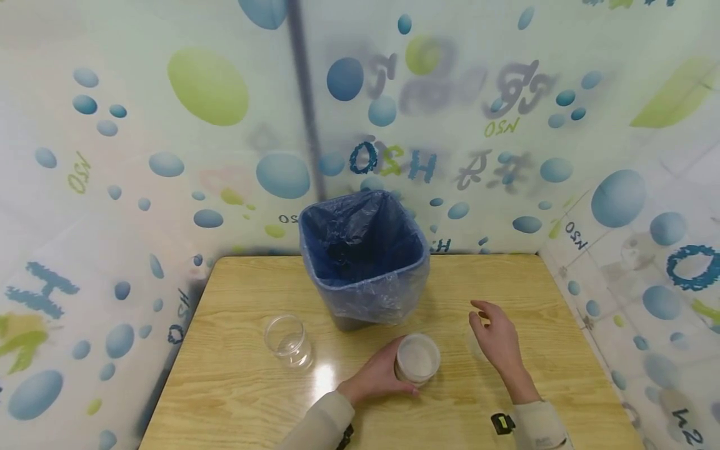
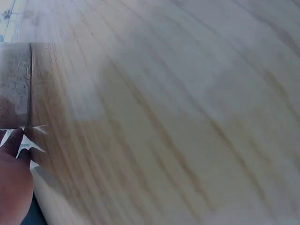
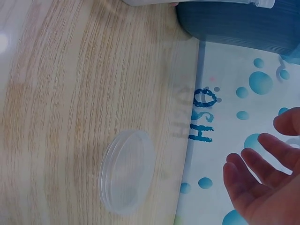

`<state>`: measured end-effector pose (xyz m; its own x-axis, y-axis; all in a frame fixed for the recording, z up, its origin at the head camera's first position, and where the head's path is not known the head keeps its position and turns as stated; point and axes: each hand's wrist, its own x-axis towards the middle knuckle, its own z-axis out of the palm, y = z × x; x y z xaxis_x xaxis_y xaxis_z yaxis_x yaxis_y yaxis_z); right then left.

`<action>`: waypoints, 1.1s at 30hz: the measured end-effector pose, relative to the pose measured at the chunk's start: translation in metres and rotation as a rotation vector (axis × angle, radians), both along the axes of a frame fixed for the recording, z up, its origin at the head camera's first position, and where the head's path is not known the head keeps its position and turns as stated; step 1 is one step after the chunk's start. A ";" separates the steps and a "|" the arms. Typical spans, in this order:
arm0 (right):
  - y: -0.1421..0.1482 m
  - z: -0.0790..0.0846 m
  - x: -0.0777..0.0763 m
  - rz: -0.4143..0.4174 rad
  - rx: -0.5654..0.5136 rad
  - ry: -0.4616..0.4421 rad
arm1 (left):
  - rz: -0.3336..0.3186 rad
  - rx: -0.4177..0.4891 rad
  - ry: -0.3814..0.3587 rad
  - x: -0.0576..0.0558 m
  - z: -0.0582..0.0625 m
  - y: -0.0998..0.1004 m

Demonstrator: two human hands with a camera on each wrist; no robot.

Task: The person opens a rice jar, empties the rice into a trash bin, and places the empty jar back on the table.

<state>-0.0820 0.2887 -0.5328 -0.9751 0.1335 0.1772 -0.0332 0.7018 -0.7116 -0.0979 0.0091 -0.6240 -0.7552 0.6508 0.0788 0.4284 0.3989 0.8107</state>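
Note:
My left hand (image 1: 382, 372) grips a round tub (image 1: 418, 358) with pale contents, fingers and thumb around its side, on the table. At the left edge of the left wrist view, the tub's speckled grey wall (image 2: 15, 79) shows beside part of the hand (image 2: 14, 187). My right hand (image 1: 499, 337) hovers to the right of the tub with loosely bent fingers, holding nothing. A translucent round lid (image 3: 126, 172) lies on the table near that hand; the head view shows it only faintly. In the right wrist view the right hand (image 3: 267, 178) appears at the right edge.
A bin (image 1: 365, 275) lined with a blue plastic bag stands behind the tub, towards the table's back edge. To the left, a clear cup (image 1: 289, 342) sits on the wooden table (image 1: 225, 387). A patterned curtain (image 1: 225, 156) surrounds the back and sides.

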 end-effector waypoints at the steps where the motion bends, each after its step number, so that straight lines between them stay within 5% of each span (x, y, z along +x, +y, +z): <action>1: 0.001 0.000 0.000 -0.001 0.002 0.002 | 0.003 0.003 -0.004 0.000 -0.001 0.000; 9: 0.002 0.000 0.000 -0.013 -0.001 -0.012 | 0.064 0.109 -0.046 0.003 -0.002 -0.005; 20: 0.000 0.008 0.003 0.008 -0.012 -0.029 | 0.073 0.167 0.192 0.017 0.022 -0.035; 27: -0.012 0.017 0.005 0.108 -0.065 -0.017 | 0.155 0.026 0.356 0.015 0.051 -0.055; 33: -0.029 0.026 0.009 0.189 -0.093 -0.007 | 0.182 -0.076 0.506 0.012 0.063 -0.062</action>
<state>-0.0731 0.2594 -0.5072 -0.9855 -0.0368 0.1656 -0.1529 0.6148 -0.7737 -0.0863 -0.0532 -0.5606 -0.7363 0.5309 0.4195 0.6762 0.5526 0.4873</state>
